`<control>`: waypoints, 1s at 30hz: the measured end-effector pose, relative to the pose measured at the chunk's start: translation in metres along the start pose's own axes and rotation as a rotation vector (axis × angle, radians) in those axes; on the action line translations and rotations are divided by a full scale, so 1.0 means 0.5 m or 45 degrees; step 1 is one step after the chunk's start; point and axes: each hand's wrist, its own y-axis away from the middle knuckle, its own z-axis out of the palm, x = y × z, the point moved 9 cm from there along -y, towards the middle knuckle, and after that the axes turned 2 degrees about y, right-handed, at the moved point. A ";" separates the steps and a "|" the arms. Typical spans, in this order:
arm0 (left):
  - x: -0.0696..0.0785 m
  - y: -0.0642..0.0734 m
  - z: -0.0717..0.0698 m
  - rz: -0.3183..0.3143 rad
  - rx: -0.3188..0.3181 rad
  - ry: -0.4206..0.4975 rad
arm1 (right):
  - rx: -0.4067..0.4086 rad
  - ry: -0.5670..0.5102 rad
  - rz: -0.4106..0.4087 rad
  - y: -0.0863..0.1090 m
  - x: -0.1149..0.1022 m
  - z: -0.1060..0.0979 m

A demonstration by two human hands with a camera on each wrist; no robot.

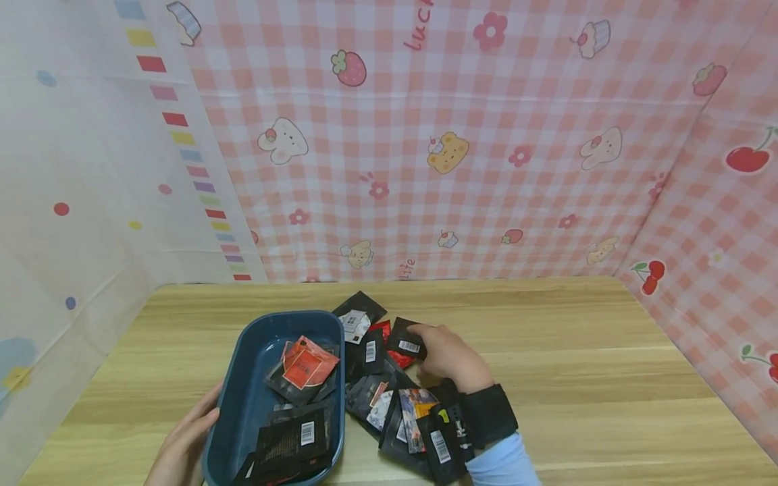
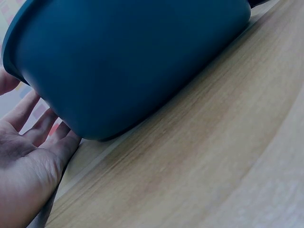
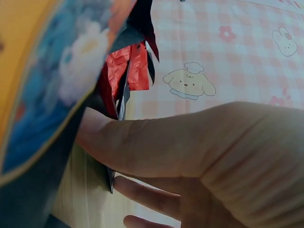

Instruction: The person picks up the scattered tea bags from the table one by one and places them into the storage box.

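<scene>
A dark blue plastic bin [image 1: 234, 398] stands on the table, holding an orange-red sachet [image 1: 306, 364] and several black sachets [image 1: 286, 439]. My left hand [image 1: 185, 435] rests against the bin's left side, its fingers fairly straight along the outer wall [image 2: 118, 61] in the left wrist view. Right of the bin, my right hand [image 1: 452, 358] pinches a small black sachet [image 1: 406, 337] with a white barcode label. In the right wrist view the thumb [image 3: 142, 142] presses one side, with fingers behind. Red sachets [image 3: 137, 69] show just beyond.
A loose pile of black sachets [image 1: 367, 395] lies along the bin's right side, some with patterned labels. One barcoded black sachet [image 1: 440, 445] sits close by the right wristband [image 1: 489, 415]. Patterned cloth [image 1: 389, 169] hangs behind and beside the wooden table [image 1: 595, 405].
</scene>
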 end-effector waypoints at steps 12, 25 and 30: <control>-0.001 0.000 0.002 0.012 -0.050 0.059 | -0.046 -0.072 0.000 -0.001 -0.003 0.008; -0.008 0.005 0.005 -0.069 -0.077 0.104 | -0.008 0.034 -0.089 0.021 -0.031 -0.022; -0.005 0.005 0.007 -0.033 -0.108 0.119 | 0.036 0.073 -0.091 0.025 -0.038 -0.036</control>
